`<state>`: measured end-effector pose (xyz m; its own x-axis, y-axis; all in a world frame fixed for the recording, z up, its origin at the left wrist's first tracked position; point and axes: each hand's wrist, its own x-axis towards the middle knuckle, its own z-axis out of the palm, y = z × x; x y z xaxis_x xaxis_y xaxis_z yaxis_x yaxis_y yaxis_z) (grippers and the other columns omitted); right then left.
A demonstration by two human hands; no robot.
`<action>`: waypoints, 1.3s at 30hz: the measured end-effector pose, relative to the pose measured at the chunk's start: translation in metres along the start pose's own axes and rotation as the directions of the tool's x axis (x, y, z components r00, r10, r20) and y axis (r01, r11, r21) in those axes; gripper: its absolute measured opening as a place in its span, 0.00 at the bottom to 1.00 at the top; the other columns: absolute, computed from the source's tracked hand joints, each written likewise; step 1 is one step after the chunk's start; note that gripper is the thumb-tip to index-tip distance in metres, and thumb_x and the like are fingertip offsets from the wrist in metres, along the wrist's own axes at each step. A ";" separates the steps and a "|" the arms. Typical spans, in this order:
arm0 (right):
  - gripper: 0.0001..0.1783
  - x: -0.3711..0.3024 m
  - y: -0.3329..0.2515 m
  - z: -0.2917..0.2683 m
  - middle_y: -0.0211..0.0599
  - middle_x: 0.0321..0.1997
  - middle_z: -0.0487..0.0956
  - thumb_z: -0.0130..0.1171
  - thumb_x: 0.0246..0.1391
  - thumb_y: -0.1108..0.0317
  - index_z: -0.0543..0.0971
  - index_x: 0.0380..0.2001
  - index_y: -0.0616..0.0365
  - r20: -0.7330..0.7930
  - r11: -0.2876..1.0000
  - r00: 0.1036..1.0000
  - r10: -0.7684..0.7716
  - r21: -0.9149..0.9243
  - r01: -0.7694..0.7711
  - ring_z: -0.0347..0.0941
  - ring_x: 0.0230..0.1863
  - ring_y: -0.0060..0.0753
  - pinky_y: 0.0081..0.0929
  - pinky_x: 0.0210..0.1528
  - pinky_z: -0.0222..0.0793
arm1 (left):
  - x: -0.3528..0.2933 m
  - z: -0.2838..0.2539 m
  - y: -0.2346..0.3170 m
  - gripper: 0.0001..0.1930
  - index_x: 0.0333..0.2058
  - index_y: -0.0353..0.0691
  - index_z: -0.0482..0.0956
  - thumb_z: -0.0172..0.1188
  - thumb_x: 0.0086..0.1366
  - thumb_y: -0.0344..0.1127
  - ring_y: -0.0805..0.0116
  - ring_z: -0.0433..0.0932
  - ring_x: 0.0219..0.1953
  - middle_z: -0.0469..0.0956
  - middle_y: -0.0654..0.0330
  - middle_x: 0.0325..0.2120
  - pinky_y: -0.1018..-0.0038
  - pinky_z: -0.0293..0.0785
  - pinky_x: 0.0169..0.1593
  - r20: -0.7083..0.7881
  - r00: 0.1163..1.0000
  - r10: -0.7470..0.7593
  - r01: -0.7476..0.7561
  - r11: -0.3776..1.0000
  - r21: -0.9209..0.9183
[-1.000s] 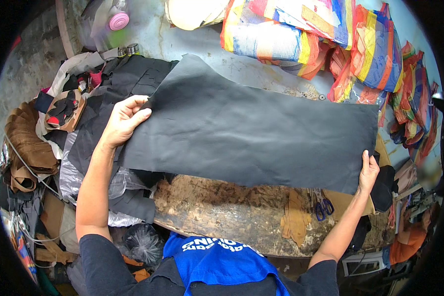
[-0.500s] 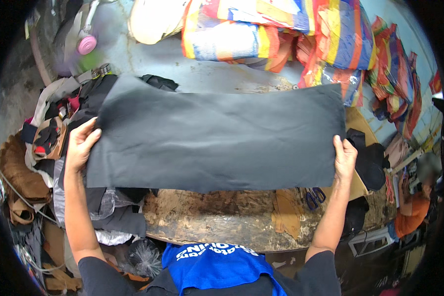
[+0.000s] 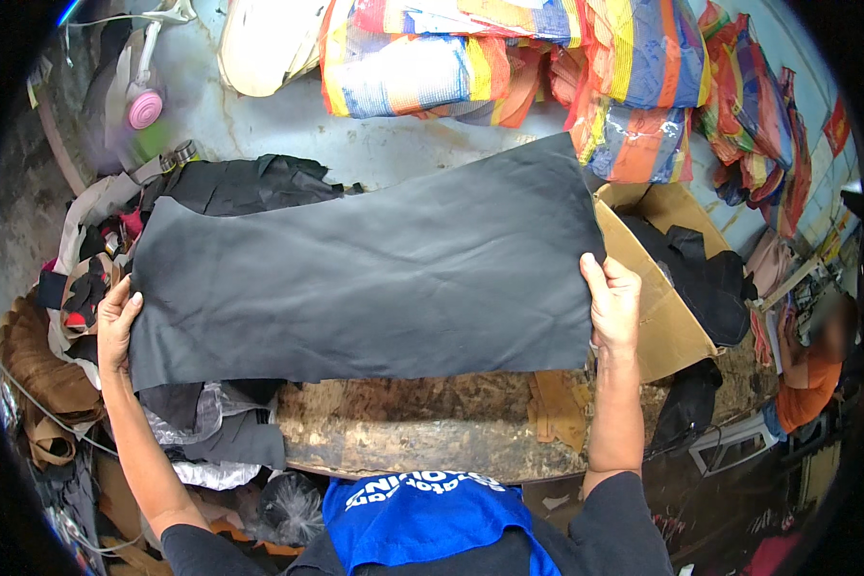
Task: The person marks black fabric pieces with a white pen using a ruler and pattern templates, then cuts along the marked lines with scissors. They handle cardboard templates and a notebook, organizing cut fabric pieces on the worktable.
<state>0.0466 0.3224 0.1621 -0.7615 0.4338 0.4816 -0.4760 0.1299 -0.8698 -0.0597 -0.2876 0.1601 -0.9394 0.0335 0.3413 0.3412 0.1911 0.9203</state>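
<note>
A wide sheet of black leather-like material [image 3: 365, 278] stretches between my two hands, raised above the worktable. At its left edge, my left hand [image 3: 118, 322] pinches it with the thumb on the near face. My right hand [image 3: 612, 302] grips the right edge the same way, thumb up. The sheet's upper right corner stands higher than its left one, so it slants. Faint creases run over its surface. Behind it, part of the table is hidden.
The worn wooden table [image 3: 403, 422] holds a brown scrap [image 3: 557, 408]. An open cardboard box [image 3: 662, 326] with black material stands right. Dark scraps [image 3: 250, 182] and a brown roll [image 3: 43, 360] pile up left. Striped bags [image 3: 432, 77] lie behind. Another person [image 3: 806, 384] sits far right.
Both hands have moved left with the sheet. Its right side has risen and its left side has dropped, so it tilts now. More of the cardboard box shows.
</note>
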 end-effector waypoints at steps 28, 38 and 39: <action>0.32 -0.154 0.166 0.070 0.35 0.68 0.54 0.46 0.55 0.47 0.61 0.61 0.47 0.534 0.312 0.763 0.363 -0.842 0.441 0.46 0.69 0.37 0.57 0.64 0.40 | -0.144 0.307 -0.105 0.29 0.62 0.49 0.56 0.40 0.66 0.54 0.58 0.42 0.68 0.49 0.61 0.65 0.36 0.35 0.60 0.410 0.857 -0.313 -0.222 0.494 0.841; 0.36 -0.078 0.208 0.043 0.37 0.70 0.51 0.43 0.55 0.42 0.59 0.63 0.47 0.275 0.178 0.866 0.419 -0.960 0.219 0.42 0.70 0.44 0.61 0.65 0.36 | -0.065 0.298 -0.136 0.29 0.61 0.49 0.60 0.41 0.65 0.56 0.56 0.44 0.67 0.52 0.57 0.64 0.29 0.32 0.57 0.241 0.950 -0.200 -0.135 0.432 0.892; 0.36 -0.071 0.212 0.045 0.37 0.70 0.51 0.43 0.55 0.42 0.59 0.63 0.47 0.265 0.179 0.863 0.430 -0.962 0.206 0.42 0.70 0.44 0.62 0.65 0.35 | -0.058 0.301 -0.138 0.29 0.60 0.49 0.61 0.41 0.65 0.56 0.56 0.45 0.67 0.52 0.56 0.64 0.29 0.31 0.57 0.244 0.950 -0.197 -0.134 0.448 0.884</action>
<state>-0.0200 0.2792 -0.0518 -0.9786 0.1936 0.0696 0.1806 0.9704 -0.1601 -0.0624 -0.0205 -0.0442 -0.9676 0.2334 0.0967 0.2485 0.9482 0.1977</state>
